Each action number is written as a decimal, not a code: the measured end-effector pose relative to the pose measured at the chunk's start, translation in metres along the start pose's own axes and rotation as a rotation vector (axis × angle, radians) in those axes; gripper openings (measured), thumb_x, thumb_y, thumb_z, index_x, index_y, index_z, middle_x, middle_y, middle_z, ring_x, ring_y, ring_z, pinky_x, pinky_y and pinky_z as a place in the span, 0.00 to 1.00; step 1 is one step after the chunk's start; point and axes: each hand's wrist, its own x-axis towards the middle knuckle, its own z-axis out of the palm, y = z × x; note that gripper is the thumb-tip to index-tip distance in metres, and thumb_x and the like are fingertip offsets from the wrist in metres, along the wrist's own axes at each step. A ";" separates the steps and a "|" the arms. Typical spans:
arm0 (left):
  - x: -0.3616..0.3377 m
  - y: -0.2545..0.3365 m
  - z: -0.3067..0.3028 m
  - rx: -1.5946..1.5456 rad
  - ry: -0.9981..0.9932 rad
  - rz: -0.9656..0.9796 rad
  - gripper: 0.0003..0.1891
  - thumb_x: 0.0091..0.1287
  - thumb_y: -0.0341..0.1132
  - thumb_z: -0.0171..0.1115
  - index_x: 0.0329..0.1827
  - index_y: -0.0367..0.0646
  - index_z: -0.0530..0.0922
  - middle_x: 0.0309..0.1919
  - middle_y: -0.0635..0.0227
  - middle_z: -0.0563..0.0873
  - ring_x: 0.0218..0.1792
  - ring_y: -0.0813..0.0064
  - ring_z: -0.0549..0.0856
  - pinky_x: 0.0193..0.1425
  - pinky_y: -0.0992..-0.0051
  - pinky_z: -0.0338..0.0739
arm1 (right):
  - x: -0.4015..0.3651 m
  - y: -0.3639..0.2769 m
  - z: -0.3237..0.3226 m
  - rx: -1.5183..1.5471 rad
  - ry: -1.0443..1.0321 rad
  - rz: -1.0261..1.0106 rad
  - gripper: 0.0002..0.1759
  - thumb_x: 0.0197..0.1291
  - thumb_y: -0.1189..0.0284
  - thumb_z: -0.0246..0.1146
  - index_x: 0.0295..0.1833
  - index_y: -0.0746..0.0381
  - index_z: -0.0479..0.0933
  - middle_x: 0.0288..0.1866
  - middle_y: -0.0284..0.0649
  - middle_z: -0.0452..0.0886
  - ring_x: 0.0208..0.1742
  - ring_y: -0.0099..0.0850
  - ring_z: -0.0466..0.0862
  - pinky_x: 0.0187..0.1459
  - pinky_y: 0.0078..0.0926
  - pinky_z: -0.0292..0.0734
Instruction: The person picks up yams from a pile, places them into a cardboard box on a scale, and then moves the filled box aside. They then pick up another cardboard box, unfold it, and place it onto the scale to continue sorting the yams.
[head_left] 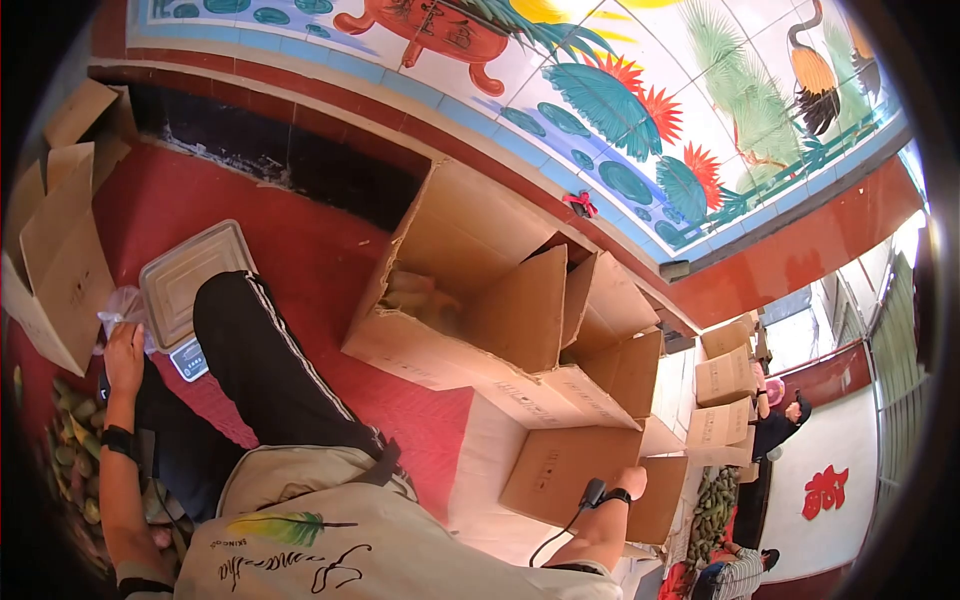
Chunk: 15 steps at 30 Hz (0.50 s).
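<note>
My left hand [124, 362] is at the far left, its fingers closed on a crumpled clear plastic bag [126, 306]. Just beyond it, a shallow plastic tray [195, 262] rests on a scale [189, 360] with a small display. Toward the lower right, my right hand [630, 483] is beside the edge of a cardboard flap [560, 474]; its fingers are mostly hidden. A pile of green and brownish produce [72, 440] lies below my left hand.
A large open cardboard box [455, 370] holds some produce, with more boxes [722, 378] behind it. An open carton [68, 260] stands at far left. Two people [775, 425] are at the right by a long heap of produce [712, 515]. A tiled mural wall [600, 110] borders the floor.
</note>
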 end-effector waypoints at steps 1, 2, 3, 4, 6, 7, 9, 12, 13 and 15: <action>0.000 0.000 0.002 0.005 0.001 0.002 0.14 0.68 0.36 0.51 0.31 0.33 0.74 0.31 0.49 0.77 0.36 0.47 0.76 0.41 0.59 0.71 | -0.005 -0.002 -0.014 0.037 -0.060 -0.034 0.13 0.53 0.68 0.59 0.33 0.66 0.83 0.37 0.53 0.83 0.43 0.45 0.85 0.42 0.39 0.80; 0.000 0.001 0.002 0.001 0.002 -0.003 0.14 0.68 0.36 0.51 0.31 0.33 0.74 0.31 0.49 0.77 0.36 0.47 0.76 0.41 0.59 0.71 | 0.006 0.007 -0.001 0.037 -0.054 -0.037 0.13 0.53 0.68 0.59 0.33 0.66 0.83 0.37 0.53 0.83 0.43 0.45 0.85 0.42 0.39 0.80; 0.001 0.004 0.000 -0.003 -0.001 -0.003 0.13 0.68 0.36 0.52 0.31 0.33 0.74 0.31 0.49 0.77 0.36 0.47 0.76 0.40 0.58 0.70 | 0.018 0.018 0.016 -0.063 -0.127 -0.212 0.13 0.52 0.67 0.59 0.33 0.66 0.83 0.37 0.54 0.83 0.43 0.46 0.84 0.42 0.40 0.80; 0.001 0.006 0.000 -0.007 -0.004 -0.002 0.13 0.68 0.36 0.52 0.31 0.33 0.74 0.31 0.49 0.76 0.36 0.47 0.76 0.40 0.58 0.70 | 0.019 0.018 0.015 -0.166 -0.200 -0.386 0.14 0.52 0.66 0.60 0.34 0.66 0.83 0.37 0.55 0.83 0.43 0.47 0.84 0.42 0.41 0.80; 0.001 0.005 0.001 -0.016 0.004 0.004 0.13 0.68 0.36 0.52 0.31 0.33 0.74 0.31 0.49 0.76 0.36 0.46 0.76 0.40 0.58 0.70 | 0.014 0.009 0.022 0.030 -0.126 -0.186 0.14 0.52 0.65 0.59 0.34 0.66 0.83 0.37 0.55 0.83 0.43 0.47 0.84 0.43 0.41 0.80; 0.001 0.004 0.001 -0.019 0.010 0.016 0.13 0.67 0.36 0.52 0.31 0.33 0.74 0.30 0.50 0.76 0.35 0.46 0.76 0.40 0.57 0.70 | 0.014 0.010 0.030 0.021 -0.075 -0.208 0.15 0.53 0.65 0.59 0.33 0.66 0.83 0.37 0.54 0.83 0.43 0.47 0.84 0.42 0.41 0.80; 0.000 0.005 -0.002 -0.027 0.022 0.018 0.13 0.67 0.36 0.53 0.31 0.33 0.74 0.30 0.50 0.76 0.36 0.46 0.76 0.40 0.58 0.70 | 0.012 0.008 0.044 -0.035 0.012 -0.240 0.14 0.55 0.67 0.58 0.32 0.66 0.83 0.37 0.53 0.84 0.41 0.47 0.85 0.41 0.41 0.80; -0.001 0.009 -0.008 -0.042 0.032 0.015 0.12 0.67 0.35 0.53 0.31 0.33 0.74 0.30 0.49 0.76 0.36 0.46 0.76 0.40 0.58 0.70 | -0.014 -0.009 0.016 0.115 0.140 -0.032 0.13 0.56 0.69 0.56 0.32 0.66 0.83 0.35 0.51 0.84 0.40 0.46 0.85 0.40 0.41 0.81; -0.001 0.010 -0.010 -0.049 0.033 0.013 0.12 0.66 0.35 0.53 0.30 0.33 0.74 0.30 0.49 0.76 0.36 0.46 0.76 0.40 0.58 0.70 | -0.023 -0.012 -0.002 0.142 0.118 0.002 0.14 0.57 0.70 0.53 0.35 0.66 0.83 0.38 0.52 0.84 0.42 0.45 0.85 0.42 0.41 0.80; -0.001 0.012 -0.012 -0.062 0.037 -0.006 0.12 0.66 0.35 0.53 0.30 0.33 0.73 0.30 0.49 0.76 0.36 0.46 0.76 0.40 0.58 0.70 | -0.021 -0.008 -0.022 0.137 0.188 0.024 0.14 0.57 0.69 0.53 0.34 0.66 0.82 0.39 0.51 0.84 0.42 0.44 0.85 0.42 0.42 0.80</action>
